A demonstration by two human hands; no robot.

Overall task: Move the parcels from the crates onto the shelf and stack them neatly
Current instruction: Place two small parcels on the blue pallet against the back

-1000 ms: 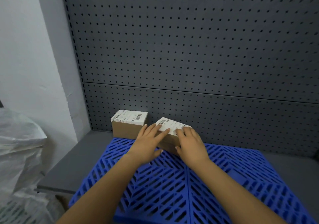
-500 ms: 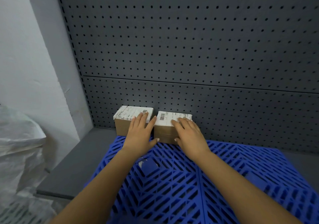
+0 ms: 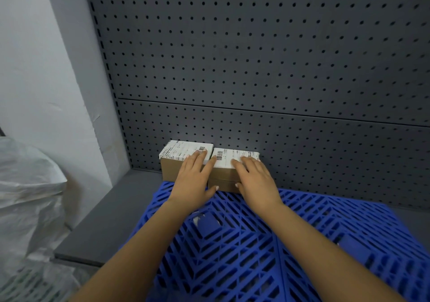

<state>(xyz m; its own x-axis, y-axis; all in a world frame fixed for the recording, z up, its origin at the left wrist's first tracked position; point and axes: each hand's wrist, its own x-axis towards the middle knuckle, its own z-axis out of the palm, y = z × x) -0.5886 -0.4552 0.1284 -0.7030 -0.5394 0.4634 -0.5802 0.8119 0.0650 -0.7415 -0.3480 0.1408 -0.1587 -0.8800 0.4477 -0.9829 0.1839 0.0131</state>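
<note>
Nearest to me, my two forearms reach forward over the blue plastic grid [image 3: 267,250] that lies on the grey shelf [image 3: 109,213]. At the far edge of that grid, my left hand [image 3: 194,180] lies flat with fingers spread. Its palm covers the front right corner of the left parcel [image 3: 176,160], its fingertips rest on that parcel's white label, and its thumb presses the front face of the right parcel [image 3: 226,167]. My right hand [image 3: 253,178] lies flat on top of the right parcel, fingers stretched toward the back, its thumb hooked down the front. Neither hand is closed around anything. Both are laid flat and pressing, not gripping.

The two parcels sit side by side at the back of the shelf, directly ahead of my hands. Their long sides run left to right along the grey pegboard [image 3: 267,69] behind them. They touch or nearly touch along the seam between them, just where my left forefinger lies. The right one looks as if it sits slightly lower or further forward than the left.

I judge this as the squaring-up step. My right hand is the better placed to nudge the right parcel back against the pegboard, while my left steadies the seam. No crates show from here. A white sack [image 3: 28,185] sits off to my left.
</note>
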